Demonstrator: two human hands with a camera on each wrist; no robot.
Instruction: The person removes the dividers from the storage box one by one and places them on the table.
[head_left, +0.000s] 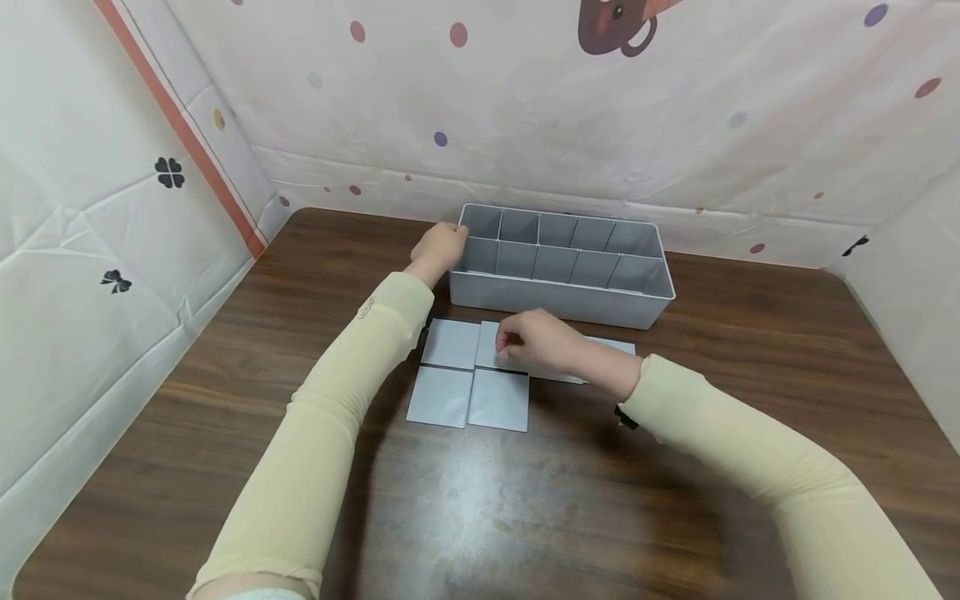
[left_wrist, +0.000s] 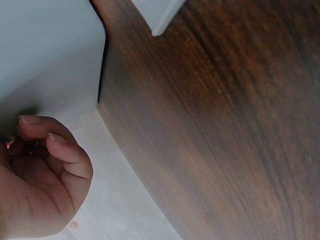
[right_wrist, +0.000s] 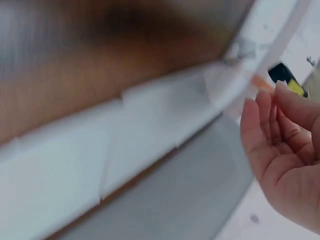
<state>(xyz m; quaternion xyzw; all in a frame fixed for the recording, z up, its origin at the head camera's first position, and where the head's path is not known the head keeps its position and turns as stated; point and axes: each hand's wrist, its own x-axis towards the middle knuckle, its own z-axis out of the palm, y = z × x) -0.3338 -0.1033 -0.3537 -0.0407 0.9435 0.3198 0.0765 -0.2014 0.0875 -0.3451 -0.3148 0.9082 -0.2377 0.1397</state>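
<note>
A grey storage box [head_left: 558, 292] with two rows of compartments stands at the back of the table. My left hand [head_left: 441, 247] grips its left end by the upper rim; in the left wrist view its curled fingers [left_wrist: 70, 155] lie against the grey wall. My right hand [head_left: 536, 337] hovers over several flat, pale squares [head_left: 441, 396] laid edge to edge in front of the box, covering part of them. Its thumb and fingers come together in a pinch shape. A pale blur lies beside its fingertips in the right wrist view, and I cannot tell whether they hold anything.
Dark wood table [head_left: 360, 508] surface spreads around the squares and box. A patterned cloth wall [head_left: 525, 125] rises close behind the box, with further cloth at both sides. Beside the box, a white corner [left_wrist: 157, 25] juts into the left wrist view.
</note>
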